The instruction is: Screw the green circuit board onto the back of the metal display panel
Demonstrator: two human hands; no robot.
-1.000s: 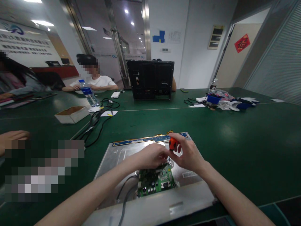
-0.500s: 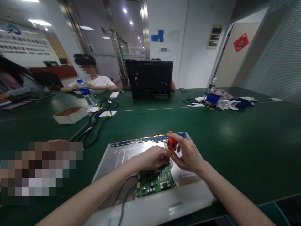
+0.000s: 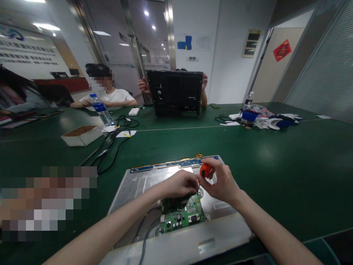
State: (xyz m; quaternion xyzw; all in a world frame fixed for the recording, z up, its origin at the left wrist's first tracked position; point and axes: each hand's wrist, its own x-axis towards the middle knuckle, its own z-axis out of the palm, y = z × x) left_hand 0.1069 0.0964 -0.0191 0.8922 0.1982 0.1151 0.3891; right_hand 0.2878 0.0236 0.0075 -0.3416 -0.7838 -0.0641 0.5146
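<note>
The right hand (image 3: 222, 181) holds a round-handled screwdriver (image 3: 204, 170) over a metal panel (image 3: 131, 193).

1. Left hand (image 3: 179, 183) + right hand (image 3: 220, 178), lower center = 2
2. Orange screwdriver (image 3: 204, 170), center = 1
3. Green circuit board (image 3: 182, 218), lower center = 1
4. Blue strip (image 3: 154, 166), center = 1
5. Metal panel (image 3: 131, 188), lower center = 1
6. Black panel (image 3: 176, 90), upper center = 1
7. Co-worker hand (image 3: 143, 85) + second co-worker hand (image 3: 204, 81) at black panel = 2
8. Left bottle (image 3: 101, 109) + right bottle (image 3: 249, 98) = 2
9. Open box (image 3: 84, 138), left = 1
10. Red sign (image 3: 282, 50), upper right = 1
</note>
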